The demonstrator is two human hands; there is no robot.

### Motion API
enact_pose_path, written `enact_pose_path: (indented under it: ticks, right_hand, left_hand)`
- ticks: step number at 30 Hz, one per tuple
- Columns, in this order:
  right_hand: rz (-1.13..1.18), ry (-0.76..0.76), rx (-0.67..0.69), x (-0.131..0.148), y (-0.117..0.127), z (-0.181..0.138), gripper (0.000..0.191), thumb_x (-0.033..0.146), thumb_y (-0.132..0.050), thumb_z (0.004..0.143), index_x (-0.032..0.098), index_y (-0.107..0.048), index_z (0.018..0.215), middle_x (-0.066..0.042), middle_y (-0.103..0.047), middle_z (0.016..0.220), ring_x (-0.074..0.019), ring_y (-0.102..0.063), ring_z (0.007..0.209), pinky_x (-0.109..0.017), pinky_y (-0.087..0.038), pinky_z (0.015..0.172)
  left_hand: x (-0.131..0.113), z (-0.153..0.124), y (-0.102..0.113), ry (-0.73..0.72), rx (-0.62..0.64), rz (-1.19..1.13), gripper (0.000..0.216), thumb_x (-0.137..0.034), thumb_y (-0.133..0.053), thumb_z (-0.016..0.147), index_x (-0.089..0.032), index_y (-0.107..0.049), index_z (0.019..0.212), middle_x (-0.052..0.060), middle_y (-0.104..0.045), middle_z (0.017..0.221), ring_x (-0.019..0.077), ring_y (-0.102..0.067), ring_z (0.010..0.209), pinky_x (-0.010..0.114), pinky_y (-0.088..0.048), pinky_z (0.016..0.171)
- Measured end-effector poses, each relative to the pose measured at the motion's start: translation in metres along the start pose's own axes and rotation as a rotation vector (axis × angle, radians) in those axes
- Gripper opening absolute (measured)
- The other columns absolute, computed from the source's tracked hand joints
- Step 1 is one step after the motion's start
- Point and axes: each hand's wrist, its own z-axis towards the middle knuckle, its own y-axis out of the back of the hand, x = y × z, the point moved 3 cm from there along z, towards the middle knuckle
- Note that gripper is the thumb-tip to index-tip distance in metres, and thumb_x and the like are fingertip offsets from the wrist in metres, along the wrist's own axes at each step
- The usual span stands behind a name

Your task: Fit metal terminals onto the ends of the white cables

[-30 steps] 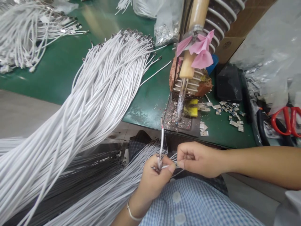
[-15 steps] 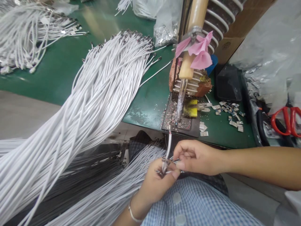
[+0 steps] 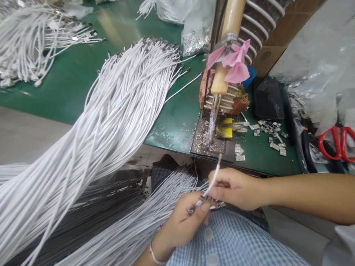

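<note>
Cables (image 3: 213, 181), round, white and metal-tipped, are pinched in the left hand (image 3: 186, 221). The right hand (image 3: 240, 188) is curled alongside; whether its grip is filled cannot be told.

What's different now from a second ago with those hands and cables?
The left hand has shifted rightward, closer to the right hand. The white cable end it holds, nearly upright before, now leans right, partly overlapping the right hand in view. I can't make out anything newly grasped or released. The big cable bundle and wooden-handled tool stayed put.
</note>
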Motion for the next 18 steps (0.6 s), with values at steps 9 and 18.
enact_pose_path:
  ticks: [9, 18]
  right_hand:
    - [0.038, 0.087, 0.059, 0.007, 0.004, -0.003, 0.041, 0.048, -0.047, 0.085, 0.015, -0.046, 0.061, 0.002, -0.048, 0.058, -0.0079, -0.044, 0.053, -0.021, -0.037, 0.051]
    - [0.224, 0.104, 0.006, 0.002, 0.000, -0.001, 0.029, 0.042, -0.056, 0.082, 0.018, -0.045, 0.071, 0.006, -0.048, 0.052, -0.0079, -0.051, 0.045, -0.020, -0.040, 0.046]
  left_hand:
    - [0.008, -0.003, -0.003, 0.099, 0.041, -0.144, 0.033, -0.039, -0.041, 0.090, -0.014, -0.061, 0.092, 0.002, -0.059, 0.061, 0.0103, -0.052, 0.051, 0.020, -0.042, 0.050]
    - [0.007, 0.000, -0.008, 0.050, 0.165, -0.062, 0.037, -0.037, -0.036, 0.092, -0.014, -0.062, 0.104, 0.010, -0.070, 0.080, 0.0186, -0.064, 0.076, 0.030, -0.048, 0.074]
